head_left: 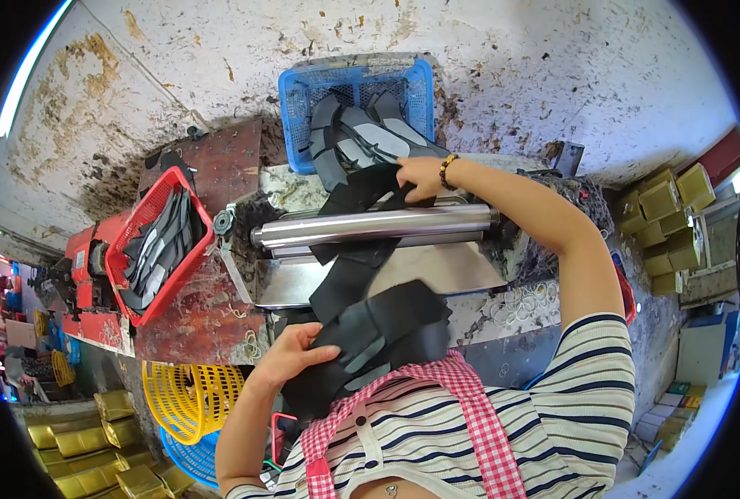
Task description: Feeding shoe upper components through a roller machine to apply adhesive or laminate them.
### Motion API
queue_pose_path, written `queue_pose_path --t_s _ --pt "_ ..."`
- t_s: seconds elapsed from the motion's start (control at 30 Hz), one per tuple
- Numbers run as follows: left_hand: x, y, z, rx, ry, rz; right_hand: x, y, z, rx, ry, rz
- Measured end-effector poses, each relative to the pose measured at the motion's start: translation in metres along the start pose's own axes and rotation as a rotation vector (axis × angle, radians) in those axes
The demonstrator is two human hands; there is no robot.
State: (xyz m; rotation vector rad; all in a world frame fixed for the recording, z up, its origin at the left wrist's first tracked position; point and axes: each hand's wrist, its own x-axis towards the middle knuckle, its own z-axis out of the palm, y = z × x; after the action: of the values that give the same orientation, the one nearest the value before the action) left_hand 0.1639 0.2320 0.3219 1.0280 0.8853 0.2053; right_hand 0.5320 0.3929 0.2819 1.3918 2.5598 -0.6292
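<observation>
My left hand [299, 356] grips the edge of a stack of black cut pieces [387, 328], thumb lying on top; they look like leather or a similar sheet, which I cannot settle. The stack rests close against my apron. Beyond the machine's shiny metal roller [378, 223], my right hand [420, 176] has its fingers bent down onto a black piece [362, 190]. Another black strip [349, 279] passes under the roller and lies across the metal plate [461, 268] on the near side. My right fingertips are partly hidden.
A blue basket [283, 116] of black and grey pieces stands against the stained wall. At left, a red basket [122, 303] holds similar pieces, leaning on a reddish board [195, 303]. Below sits a yellow basket [194, 407]. Rubber bands [524, 306] lie right of the plate.
</observation>
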Motion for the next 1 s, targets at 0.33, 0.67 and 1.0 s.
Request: queue_pose_path --t_s 0.33,0.67,1.0 --pt "0.053 0.003 0.019 0.357 0.225 0.042 -0.005 0.007 0.012 -0.198 0.109 -0.257" --pt "0.016 -0.024 0.026 0.033 -0.057 0.232 -0.019 -0.028 -0.029 0.008 0.092 -0.090" --pt "0.040 -0.030 0.019 0.149 0.346 0.142 -0.019 0.037 0.029 -0.219 0.154 -0.277"
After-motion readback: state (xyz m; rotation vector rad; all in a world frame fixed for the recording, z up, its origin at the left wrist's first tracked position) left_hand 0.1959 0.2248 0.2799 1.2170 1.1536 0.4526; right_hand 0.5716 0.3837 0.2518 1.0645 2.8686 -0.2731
